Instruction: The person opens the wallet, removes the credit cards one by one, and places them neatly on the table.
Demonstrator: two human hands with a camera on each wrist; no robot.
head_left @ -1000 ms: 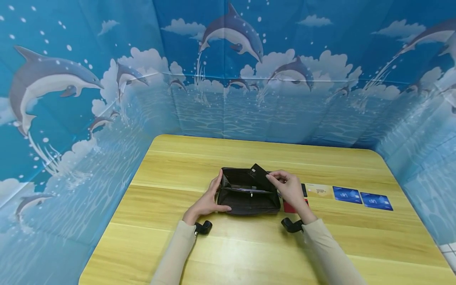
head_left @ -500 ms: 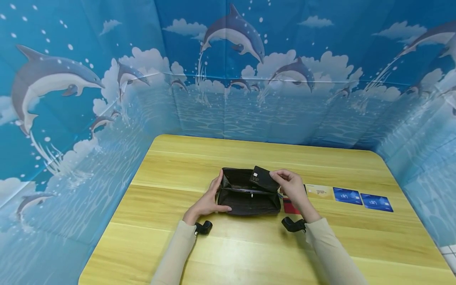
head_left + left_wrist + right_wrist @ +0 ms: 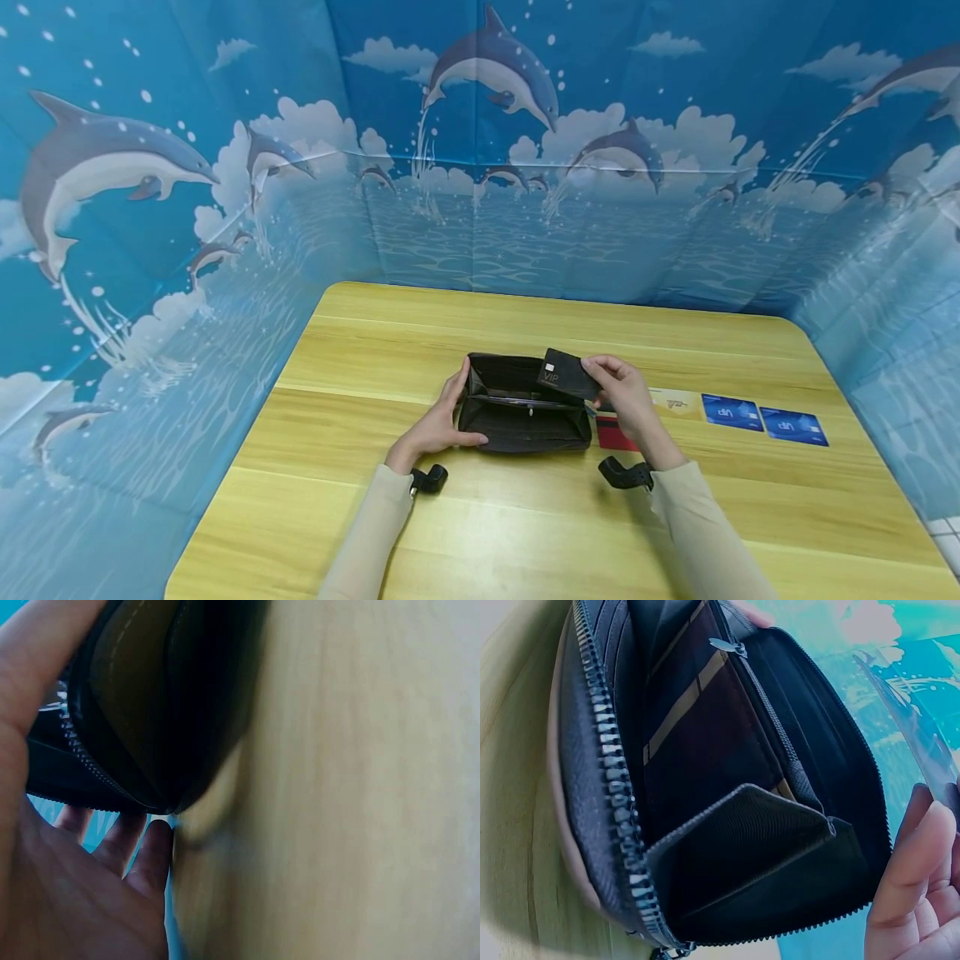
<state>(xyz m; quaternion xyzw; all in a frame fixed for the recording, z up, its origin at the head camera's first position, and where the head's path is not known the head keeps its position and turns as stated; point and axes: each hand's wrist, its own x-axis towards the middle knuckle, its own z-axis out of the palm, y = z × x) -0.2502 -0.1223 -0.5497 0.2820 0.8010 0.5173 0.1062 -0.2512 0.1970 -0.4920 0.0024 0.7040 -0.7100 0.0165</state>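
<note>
A: State the condition of the wallet.
B: The wallet lies on the table, unzipped and spread, pockets facing up. Opening is complete.
A: Left hand?
B: It grips the wallet's left end, with fingers along the side and the thumb on the near edge.
A: Right hand?
B: Thumb and fingers pinch the black VIP card at its right end. The card is raised by the wallet's right end; in the right wrist view it stands apart from the rim.
A: List the cards outside.
B: To the wallet's right, a gold card and two blue cards, one inner and one outer, form a row. A red card lies just beside the wallet, partly hidden by the right arm.
A: Assess progress.
B: Judged from this layout, the card transfer is partway. The black card is neither stowed nor laid down. The direction of transfer cannot be determined, nor whether the slots contain further cards. Remaining: place the held card, then probably close the zip.
</note>
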